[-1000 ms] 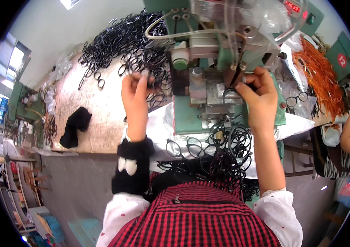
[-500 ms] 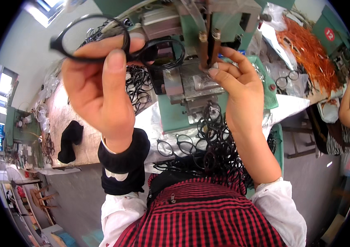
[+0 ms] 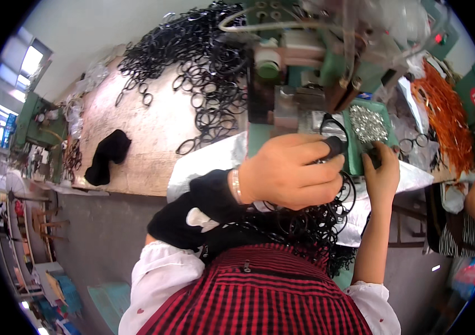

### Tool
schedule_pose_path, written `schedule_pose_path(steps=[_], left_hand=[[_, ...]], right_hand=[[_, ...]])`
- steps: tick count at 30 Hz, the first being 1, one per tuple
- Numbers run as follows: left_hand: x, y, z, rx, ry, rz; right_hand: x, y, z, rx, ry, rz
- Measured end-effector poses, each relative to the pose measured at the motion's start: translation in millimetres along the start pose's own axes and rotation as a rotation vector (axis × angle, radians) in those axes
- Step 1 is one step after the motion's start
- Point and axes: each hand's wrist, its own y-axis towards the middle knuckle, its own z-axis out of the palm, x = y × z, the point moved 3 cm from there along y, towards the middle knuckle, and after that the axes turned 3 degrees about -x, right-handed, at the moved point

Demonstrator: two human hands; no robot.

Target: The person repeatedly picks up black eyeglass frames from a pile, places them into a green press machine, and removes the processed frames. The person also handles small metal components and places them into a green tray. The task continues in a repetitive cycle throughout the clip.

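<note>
My left hand [image 3: 290,174] is close under the camera, closed around a black eyeglass frame [image 3: 335,146] whose rim loops out below the fingers. It sits just in front of the green machine [image 3: 299,61]. My right hand [image 3: 382,170] is to its right, fingertips curled at the near edge of a green tray [image 3: 354,162] filled with small silver parts [image 3: 367,124]. Something dark shows at those fingertips, but I cannot make out what it is. A heap of black frames [image 3: 304,229] lies in my lap below both hands.
A big tangle of black frames [image 3: 204,61] covers the worktable [image 3: 137,134] behind the machine. A black cloth [image 3: 109,156] lies at its left edge. An orange pile [image 3: 444,117] sits far right, beside another person [image 3: 466,223] in stripes.
My left hand has come down from high by the camera to the front of the machine, still gripping a frame. My right hand has shifted right, from the machine to the parts tray.
</note>
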Motion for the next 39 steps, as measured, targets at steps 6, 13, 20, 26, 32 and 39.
schedule_pose_path(steps=[6, 13, 20, 26, 32, 39], left_hand=[[-49, -52, 23, -0.017, -0.001, -0.580], [-111, -64, -47, 0.274, -0.189, -0.373], [40, -92, -74, -0.024, 0.410, -0.973], [124, -121, -57, -0.333, 0.382, -1.095], [93, -119, -149, -0.341, 0.619, -1.022], [105, -160, -68, 0.424, 0.774, -1.037]], right_hand=[[-2, 37, 26, -0.061, -0.191, -0.021], [9, 36, 18, -0.061, -0.135, -0.201], [-1, 51, 20, 0.031, 0.227, -0.038], [-14, 56, 17, 0.064, 0.405, 0.120], [-74, -21, -22, -0.131, 0.647, 0.348], [63, 34, -20, 0.025, 0.832, 0.207]])
